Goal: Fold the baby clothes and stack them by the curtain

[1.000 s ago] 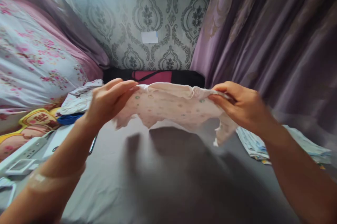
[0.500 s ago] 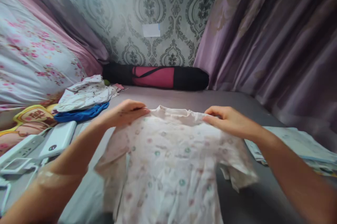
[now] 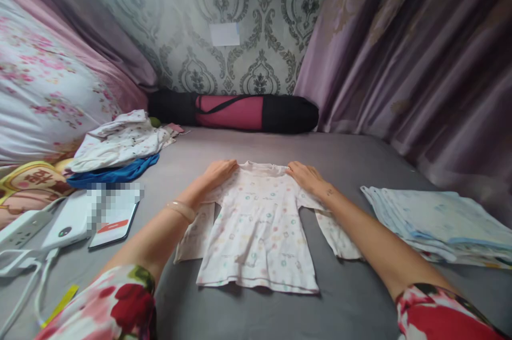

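A small white long-sleeved shirt (image 3: 260,228) with a pale coloured print lies spread on the grey sheet (image 3: 256,316), collar toward the wall. My left hand (image 3: 221,172) grips its left shoulder beside the collar, fingers closed on the cloth. At the other shoulder, my right hand (image 3: 307,176) is closed on the fabric in the same way. Both sleeves hang outward, partly hidden under my forearms. The hem lies nearest me, slightly wrinkled.
Folded cloths (image 3: 436,217) lie at the right. On the left are a pile of clothes (image 3: 120,143), a blue garment (image 3: 116,172), a white power bank (image 3: 70,220), a phone (image 3: 116,220) and a power strip (image 3: 24,228). A black and red long bag (image 3: 232,112) lies along the wall.
The shirt, held up close to me before, is now lowered flat onto the sheet. Both hands have moved away from me with it and closer together, still holding the shoulders.
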`<state>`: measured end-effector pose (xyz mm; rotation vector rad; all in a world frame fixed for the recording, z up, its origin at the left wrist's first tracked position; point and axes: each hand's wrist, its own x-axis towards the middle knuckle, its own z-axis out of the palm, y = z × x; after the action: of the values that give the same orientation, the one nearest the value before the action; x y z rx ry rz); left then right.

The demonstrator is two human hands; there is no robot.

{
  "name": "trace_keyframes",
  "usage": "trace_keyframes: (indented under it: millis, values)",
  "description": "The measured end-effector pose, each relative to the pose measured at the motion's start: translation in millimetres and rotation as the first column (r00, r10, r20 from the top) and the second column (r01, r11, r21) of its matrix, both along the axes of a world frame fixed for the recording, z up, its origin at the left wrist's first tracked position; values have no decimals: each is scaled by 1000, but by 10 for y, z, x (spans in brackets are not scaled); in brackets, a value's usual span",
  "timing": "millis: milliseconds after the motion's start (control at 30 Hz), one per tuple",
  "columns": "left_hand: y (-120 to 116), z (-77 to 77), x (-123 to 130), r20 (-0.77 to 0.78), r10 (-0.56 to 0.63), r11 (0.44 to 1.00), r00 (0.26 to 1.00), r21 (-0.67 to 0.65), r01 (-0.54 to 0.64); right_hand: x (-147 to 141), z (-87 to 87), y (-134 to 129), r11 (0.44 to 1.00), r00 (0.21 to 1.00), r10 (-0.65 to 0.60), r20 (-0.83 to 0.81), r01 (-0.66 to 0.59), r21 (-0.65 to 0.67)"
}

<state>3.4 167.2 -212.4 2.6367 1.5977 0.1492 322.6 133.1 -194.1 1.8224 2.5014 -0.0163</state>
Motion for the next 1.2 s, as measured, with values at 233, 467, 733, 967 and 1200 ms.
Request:
trace_keyframes:
  millis: [233, 467, 733, 967, 1200]
  values:
    - [344, 31, 144, -51, 76, 997, 996, -16, -77, 32, -43, 438, 1000, 999, -26, 40, 26, 14]
    - [620, -64, 233, -35, 109, 994, 993, -19, -109, 22, -184, 676, 991, 990, -135, -37, 135, 4]
    - [796, -66, 503, 103, 189, 974, 977, -145, -174, -295, -187, 930, 991, 959, -98, -268, 69, -115]
    - [822, -256, 649, 220, 213, 974, 952, -121, -190, -408, -296, 968, 981, 930, -182, -319, 147, -130]
    - [728, -390, 649, 168, 238, 964, 957, 76, -253, -489, -560, 901, 945, 886, -256, -386, 314, 95]
